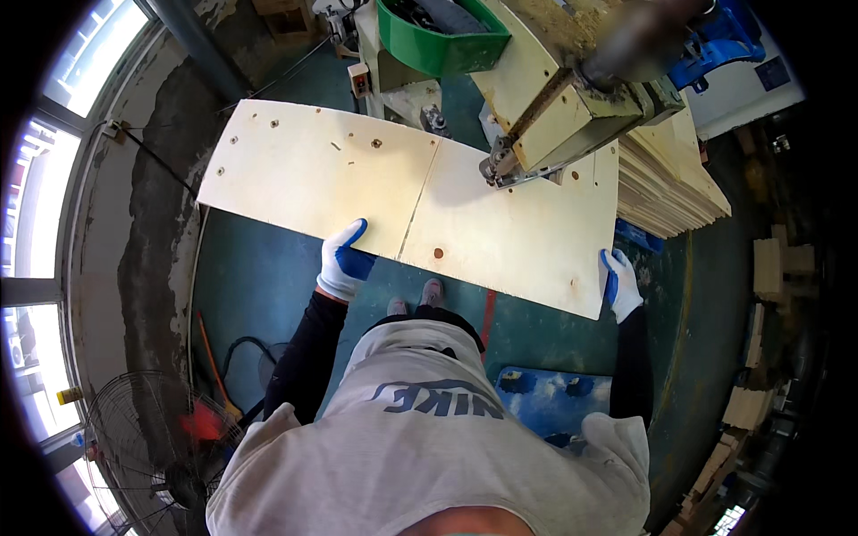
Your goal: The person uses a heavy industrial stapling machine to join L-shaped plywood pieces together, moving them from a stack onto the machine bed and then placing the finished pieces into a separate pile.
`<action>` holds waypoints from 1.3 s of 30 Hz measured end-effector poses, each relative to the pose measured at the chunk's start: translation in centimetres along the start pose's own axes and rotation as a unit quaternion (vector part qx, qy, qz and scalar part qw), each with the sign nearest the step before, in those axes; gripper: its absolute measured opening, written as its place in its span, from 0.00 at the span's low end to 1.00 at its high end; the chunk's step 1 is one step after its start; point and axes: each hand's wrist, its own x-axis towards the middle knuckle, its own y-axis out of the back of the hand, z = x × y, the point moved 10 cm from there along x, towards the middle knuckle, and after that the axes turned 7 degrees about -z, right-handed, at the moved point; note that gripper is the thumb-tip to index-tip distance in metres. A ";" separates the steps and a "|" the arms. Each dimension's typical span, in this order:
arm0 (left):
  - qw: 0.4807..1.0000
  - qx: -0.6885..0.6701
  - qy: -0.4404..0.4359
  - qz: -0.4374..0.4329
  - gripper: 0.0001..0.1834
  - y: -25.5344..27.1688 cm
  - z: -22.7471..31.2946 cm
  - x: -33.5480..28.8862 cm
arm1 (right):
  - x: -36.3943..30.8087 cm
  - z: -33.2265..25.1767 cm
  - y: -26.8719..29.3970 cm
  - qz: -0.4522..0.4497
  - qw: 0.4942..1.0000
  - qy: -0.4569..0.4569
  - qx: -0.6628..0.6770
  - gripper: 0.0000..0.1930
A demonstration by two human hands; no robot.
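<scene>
A long pale plywood panel (313,179) lies across my front, dotted with several small holes or inserts and crossed by a dark line near its middle. My left hand (345,261), in a white and blue work glove, grips its near edge with the thumb on top and the fingers underneath. At the right end my right hand (623,284), gloved alike, holds the panel's edge. Above the panel's far side sits a machine's metal head (502,163), close to the wood; I cannot tell whether it touches.
A green bin (438,45) with dark contents stands beyond the panel. Stacked plywood sheets (675,179) are at the right, behind the machine's body (572,121). A wire-caged fan (152,447) stands at lower left. A blue stained board (554,397) lies by my right side.
</scene>
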 end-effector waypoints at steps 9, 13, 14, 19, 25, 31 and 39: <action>0.981 0.067 -0.170 0.058 0.20 2.4 9.9 -7.1 | -4.5 0.3 -16.0 0.038 0.989 0.103 0.100 0.13; 0.957 0.116 -0.245 0.104 0.22 0.8 9.1 -11.3 | -5.2 3.3 -23.5 0.016 0.982 0.136 0.131 0.11; 0.951 0.142 -0.245 0.128 0.22 2.4 9.5 -11.5 | -4.9 4.0 -23.6 0.013 0.983 0.134 0.123 0.12; 0.864 0.357 -0.300 0.192 0.20 4.1 12.7 -11.5 | -4.2 3.9 -25.0 0.014 0.982 0.124 0.139 0.16; 0.933 0.184 -0.282 0.127 0.19 2.9 12.2 -10.9 | -6.0 3.8 -28.4 0.036 0.987 0.132 0.087 0.18; 0.890 0.269 -0.329 0.165 0.26 3.5 12.7 -9.0 | -2.9 3.8 -27.9 0.005 0.980 0.145 0.133 0.19; 0.898 0.257 -0.325 0.148 0.28 1.7 13.2 -8.1 | -3.2 3.0 -28.8 0.003 0.977 0.103 0.188 0.25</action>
